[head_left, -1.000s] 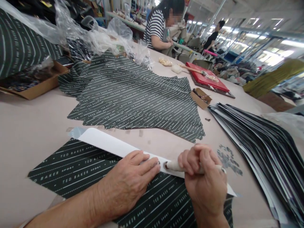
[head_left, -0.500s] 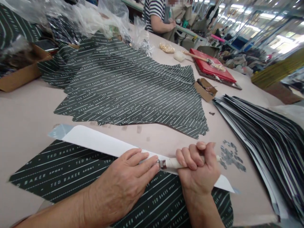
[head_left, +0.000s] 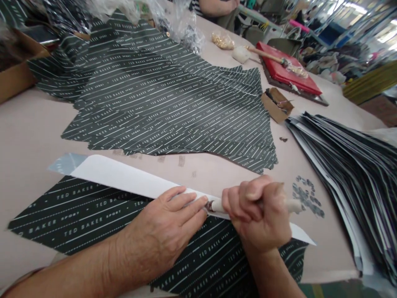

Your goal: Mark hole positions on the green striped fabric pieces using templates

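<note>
My left hand lies flat with fingers stretched out. It presses on a white strip folded over, or laid along, the upper edge of a dark green printed fabric piece. Wrapped tightly round a white-wrapped tool handle is my right hand; the handle's far end sticks out to the right of the fist. At the left fingertips a dark-and-metal collar ends the handle, and the tool's working tip is hidden there.
Beyond the hands spreads a stack of printed fabric pieces. A fanned pile of dark pieces lies at right, near small dark bits and a small cardboard box. Farther back are a red slab and a person's arm.
The camera view has tipped lower. My right fist has turned slightly, with more of the handle's end showing beyond it. My left hand stays pressed on the strip.
</note>
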